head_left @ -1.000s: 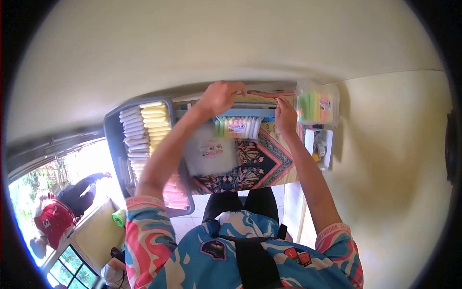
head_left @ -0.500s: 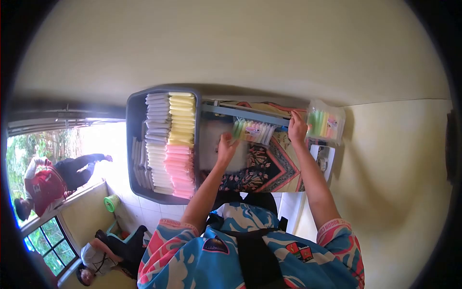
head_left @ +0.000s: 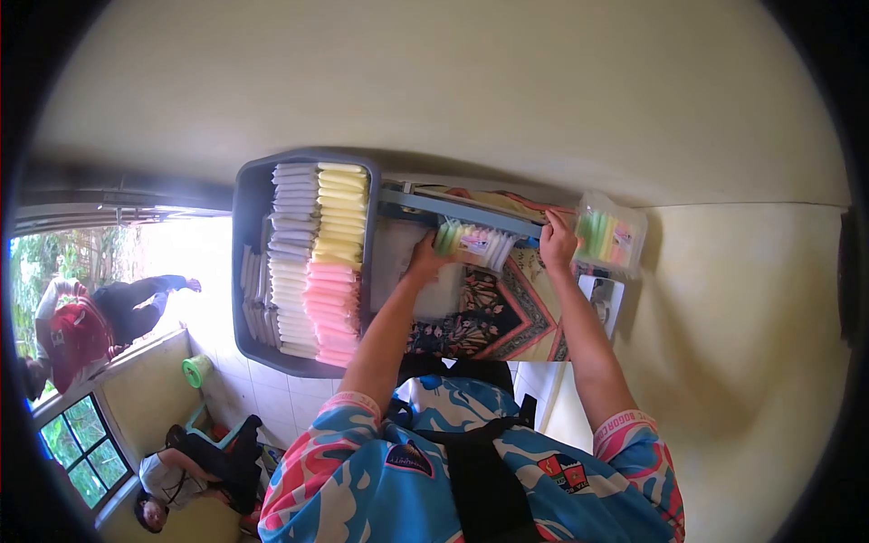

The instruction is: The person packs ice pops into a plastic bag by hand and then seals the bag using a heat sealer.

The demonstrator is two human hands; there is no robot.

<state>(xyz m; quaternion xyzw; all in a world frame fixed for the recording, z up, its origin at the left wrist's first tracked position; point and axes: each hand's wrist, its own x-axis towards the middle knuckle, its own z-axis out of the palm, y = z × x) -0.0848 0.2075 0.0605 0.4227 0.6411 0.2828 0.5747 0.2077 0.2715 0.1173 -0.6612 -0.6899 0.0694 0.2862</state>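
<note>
My left hand (head_left: 429, 260) is at the left end of a clear pack of green, yellow, pink and white sticks (head_left: 475, 244), its fingers bent against the plastic. My right hand (head_left: 557, 242) is closed on the right end of a long blue-grey bar (head_left: 466, 211), which lies across the table just beyond the pack. Left of my left hand stands a dark grey tub (head_left: 240, 271) with rows of filled packets in grey, white, yellow and pink. Clear plastic bags (head_left: 434, 294) lie between the tub and the pack.
Another pack of coloured sticks (head_left: 608, 235) lies at the right by the wall. Below it is a white object (head_left: 601, 303). A patterned cloth (head_left: 534, 317) covers the table. Two people are at the left, one outside (head_left: 77, 335) and one seated (head_left: 176, 475).
My left hand has shifted slightly up and left along the pack's end. The view has shifted a little; my right hand stays at the bar.
</note>
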